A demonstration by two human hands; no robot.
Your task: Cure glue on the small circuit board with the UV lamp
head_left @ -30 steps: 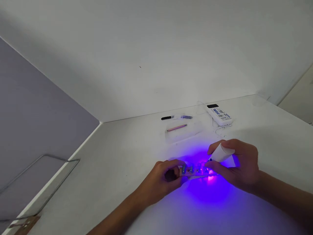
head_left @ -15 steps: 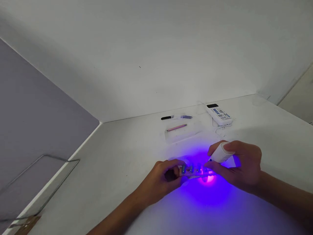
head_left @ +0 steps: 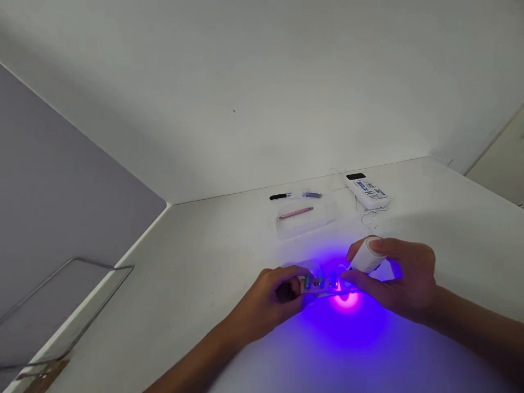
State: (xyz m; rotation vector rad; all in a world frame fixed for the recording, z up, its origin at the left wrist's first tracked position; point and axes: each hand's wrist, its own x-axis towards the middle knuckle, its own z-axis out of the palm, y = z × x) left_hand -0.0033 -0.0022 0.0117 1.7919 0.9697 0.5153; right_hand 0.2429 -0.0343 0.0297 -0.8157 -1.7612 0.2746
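Head view: my left hand (head_left: pixel 264 300) pinches the strip (head_left: pixel 318 291) — presumably for steadiness — beneath the lamp (head_left: pixel 367 258) my right hand (head_left: pixel 407 273) clamps, well off the table's (head_left: pixel 196 256) far edge.

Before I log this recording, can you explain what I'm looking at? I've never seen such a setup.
There's no machine: these are a person's own bare hands, seen from a camera worn on the head, looking forward and down. The left hand holds one end of a narrow strip bearing shiny greenish pieces. The right hand grips a white handheld lamp, apparently the source of the violet glow. Farther back on the white table lie a pink stick and a white labelled device.
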